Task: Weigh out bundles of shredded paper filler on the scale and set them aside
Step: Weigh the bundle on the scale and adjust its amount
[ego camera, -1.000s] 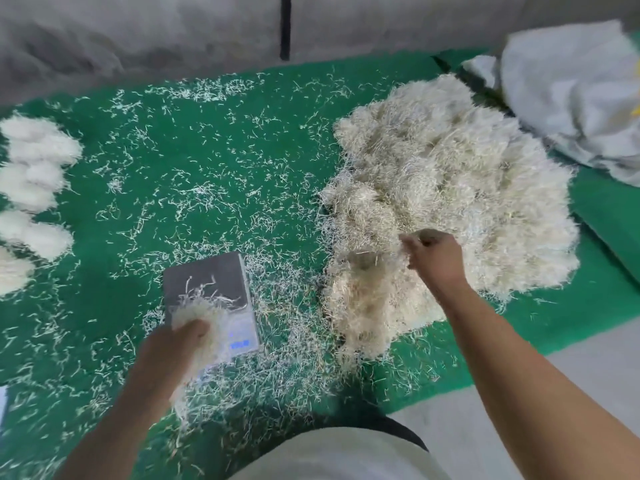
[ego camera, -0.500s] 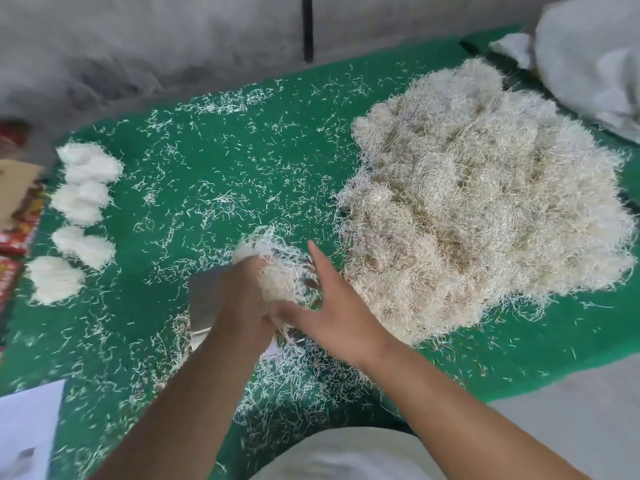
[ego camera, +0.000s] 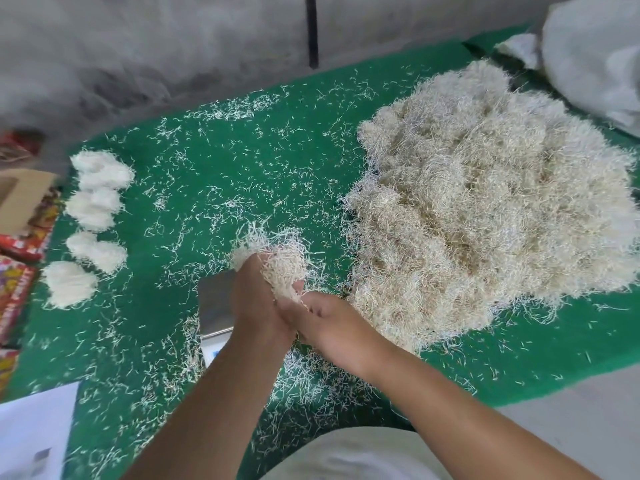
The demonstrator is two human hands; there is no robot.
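Observation:
My left hand [ego camera: 254,303] grips a bundle of cream shredded paper [ego camera: 280,261] held up over the scale [ego camera: 214,303], a small silver platform mostly hidden behind my hands. My right hand [ego camera: 332,323] presses against the lower end of that bundle, fingers curled round it next to the left hand. A big heap of shredded paper [ego camera: 485,209] lies to the right on the green mat [ego camera: 214,161]. Several weighed white bundles [ego camera: 93,230] sit in a column at the mat's left edge.
Loose shreds litter the mat all around the scale. Colourful packets [ego camera: 17,268] and a cardboard piece [ego camera: 20,199] lie off the left edge. A white sack [ego camera: 595,53] sits at the back right. White paper [ego camera: 34,434] lies at the lower left.
My right hand left the big heap and came over to the bundle. My left hand lifted the bundle off the scale, and both hands now close around it.

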